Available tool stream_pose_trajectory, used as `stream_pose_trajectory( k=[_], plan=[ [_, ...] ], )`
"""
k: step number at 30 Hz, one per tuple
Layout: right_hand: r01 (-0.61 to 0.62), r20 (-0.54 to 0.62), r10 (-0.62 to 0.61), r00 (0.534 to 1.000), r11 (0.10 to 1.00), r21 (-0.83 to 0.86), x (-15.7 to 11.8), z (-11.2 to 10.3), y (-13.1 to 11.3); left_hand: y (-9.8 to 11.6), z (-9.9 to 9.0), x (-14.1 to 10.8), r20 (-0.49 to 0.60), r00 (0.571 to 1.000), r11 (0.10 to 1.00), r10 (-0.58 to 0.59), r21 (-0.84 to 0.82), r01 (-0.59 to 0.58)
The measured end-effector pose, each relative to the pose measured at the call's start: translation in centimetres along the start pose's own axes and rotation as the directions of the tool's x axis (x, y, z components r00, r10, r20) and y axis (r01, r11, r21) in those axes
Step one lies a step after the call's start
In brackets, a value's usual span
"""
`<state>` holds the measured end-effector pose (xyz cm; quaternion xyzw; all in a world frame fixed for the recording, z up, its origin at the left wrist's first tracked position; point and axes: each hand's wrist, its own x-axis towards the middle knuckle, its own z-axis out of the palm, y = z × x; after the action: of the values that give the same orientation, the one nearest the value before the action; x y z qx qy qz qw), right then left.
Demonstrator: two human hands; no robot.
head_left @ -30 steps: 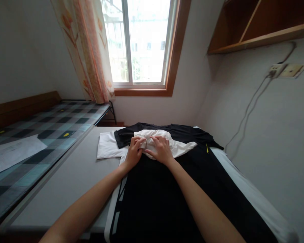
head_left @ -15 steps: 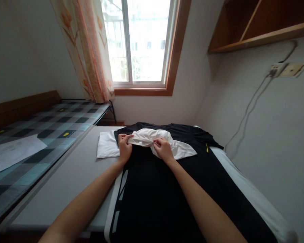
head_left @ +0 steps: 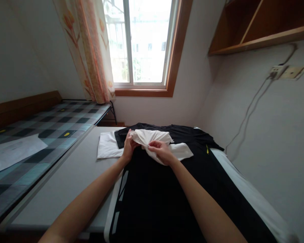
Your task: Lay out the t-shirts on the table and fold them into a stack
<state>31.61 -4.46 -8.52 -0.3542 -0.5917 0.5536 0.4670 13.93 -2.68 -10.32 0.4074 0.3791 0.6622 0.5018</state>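
On the flat grey tabletop (head_left: pixel 66 179), a black short-sleeved fabric shirt (head_left: pixel 152 195) lies spread, bearing toward its eleven o'clock a crumpled white fabric piece (head_left: pixel 153 135), which the left hand (head_left: pixel 128 148) grips in its fingers at nine o'clock and the right hand (head_left: pixel 163 152) pinches near six.

Bedroom; whether of a home or a dormitory cannot be told. Indicative features: a checked mattress (head_left: pixel 54 126) on a dark metal bed frame (head_left: pixel 114 112) at left; a flowered curtain (head_left: pixel 90 50) beside a brown-framed window (head_left: pixel 148 44); a wooden shelf (head_left: pixel 273 37) mounted on the right wall (head_left: pixel 276 128), with a corded socket (head_left: pixel 277 71) below it; and garments (head_left: pixel 162 195), one black, spread over the pale worktop (head_left: pixel 60 182).
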Motion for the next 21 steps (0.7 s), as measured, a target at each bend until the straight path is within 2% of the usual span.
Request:
stream_pose_trajectory(
  k=[2,4,6,7,8,9,10,11,12,13,14,15,16,17,19,21],
  plan=[
    [-0.031,0.227,0.046,0.973,0.997,-0.068,-0.5,0.8,0.1,-0.1,0.4,-0.3,0.026,0.997,0.997,0.069,0.034,-0.069],
    [-0.057,0.416,0.114,0.902,0.987,-0.147,-0.9,1.4,0.2,-0.3,0.7,-0.6,0.037,0.987,0.972,0.157,0.169,-0.161],
    [-0.066,0.518,0.151,0.842,0.982,-0.178,-1.2,1.8,0.0,-0.6,0.8,-0.8,0.044,0.974,0.925,0.223,0.305,-0.226],
    [-0.070,0.539,0.145,0.830,0.985,-0.158,-1.2,1.8,-0.2,-0.7,0.8,-0.9,0.049,0.969,0.906,0.243,0.347,-0.244],
    [-0.069,0.533,0.119,0.838,0.991,-0.113,-1.2,1.8,-0.5,-0.7,0.8,-0.9,0.057,0.964,0.892,0.259,0.369,-0.262],
    [-0.057,0.493,0.075,0.867,0.997,-0.052,-1.1,1.6,-0.9,-0.6,0.7,-0.9,0.067,0.959,0.882,0.276,0.378,-0.280],
    [-0.025,0.403,0.017,0.915,1.000,0.015,-1.0,1.4,-1.3,-0.5,0.7,-1.0,0.083,0.952,0.873,0.294,0.382,-0.303],
    [0.029,0.262,-0.046,0.964,0.997,0.068,-0.7,1.0,-1.6,-0.3,0.7,-1.1,0.108,0.945,0.864,0.308,0.384,-0.326],
    [0.104,0.085,-0.111,0.990,0.991,0.084,-0.4,0.5,-2.0,0.0,0.8,-1.2,0.147,0.938,0.853,0.314,0.389,-0.347],
    [0.182,-0.096,-0.177,0.980,0.982,0.046,-0.2,-0.1,-2.3,0.3,0.9,-1.4,0.197,0.930,0.842,0.311,0.397,-0.365],
    [0.243,-0.245,-0.244,0.938,0.969,-0.038,0.1,-0.8,-2.6,0.6,1.0,-1.7,0.260,0.921,0.832,0.291,0.406,-0.378],
    [0.272,-0.327,-0.306,0.894,0.951,-0.146,0.3,-1.5,-2.8,1.0,1.2,-2.0,0.337,0.906,0.824,0.257,0.412,-0.388],
    [0.280,-0.338,-0.355,0.872,0.927,-0.251,0.4,-2.1,-2.9,1.3,1.4,-2.4,0.420,0.881,0.819,0.217,0.412,-0.398],
    [0.283,-0.289,-0.385,0.876,0.898,-0.338,0.5,-2.7,-3.0,1.5,1.6,-2.8,0.503,0.847,0.818,0.175,0.405,-0.410],
    [0.314,-0.090,-0.386,0.918,0.846,-0.432,0.3,-3.2,-2.9,1.7,1.8,-3.4,0.643,0.758,0.820,0.108,0.374,-0.434],
    [0.349,0.113,-0.336,0.935,0.814,-0.464,0.0,-3.2,-2.7,1.7,1.9,-3.8,0.715,0.695,0.815,0.070,0.361,-0.453]
  ],
)
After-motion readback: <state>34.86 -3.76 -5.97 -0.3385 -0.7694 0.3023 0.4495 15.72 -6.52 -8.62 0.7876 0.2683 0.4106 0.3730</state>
